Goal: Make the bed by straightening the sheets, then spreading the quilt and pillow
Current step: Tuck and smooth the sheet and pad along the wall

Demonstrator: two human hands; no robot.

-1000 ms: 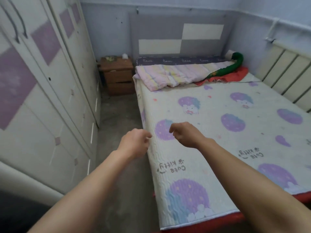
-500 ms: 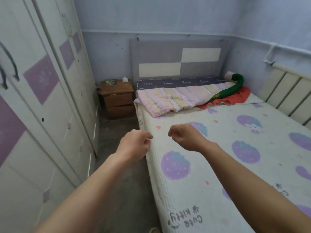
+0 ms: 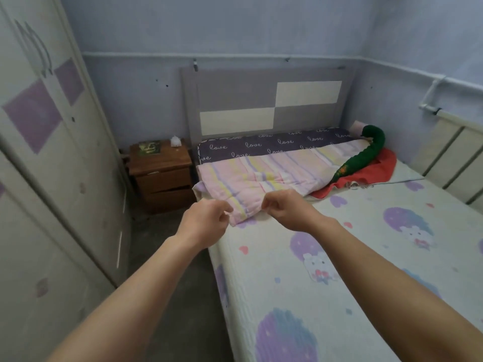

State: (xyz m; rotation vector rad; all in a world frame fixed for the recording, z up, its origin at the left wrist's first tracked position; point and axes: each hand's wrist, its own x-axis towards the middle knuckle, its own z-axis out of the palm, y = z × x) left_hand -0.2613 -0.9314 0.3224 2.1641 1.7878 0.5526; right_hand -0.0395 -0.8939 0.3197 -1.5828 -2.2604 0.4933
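Note:
A white sheet (image 3: 366,257) printed with purple blobs covers the mattress. At the head of the bed lies a folded pink striped quilt (image 3: 274,178), with a dark "love" pillow (image 3: 261,145) behind it. My left hand (image 3: 206,223) is at the quilt's near left corner, fingers curled. A little to the right, my right hand (image 3: 287,210) is at the quilt's front edge, its fingers curled too. Whether either hand pinches the fabric is unclear. The quilt lies flat, not lifted.
A green roll (image 3: 366,155) and a red cloth (image 3: 373,173) lie at the quilt's right end. A wooden nightstand (image 3: 162,173) stands left of the bed, a white wardrobe (image 3: 52,178) along the left wall. A radiator (image 3: 454,152) runs along the right wall.
I have moved along the bed toward its head. Both hands, which hovered over the sheet's left edge, have reached the quilt's front edge.

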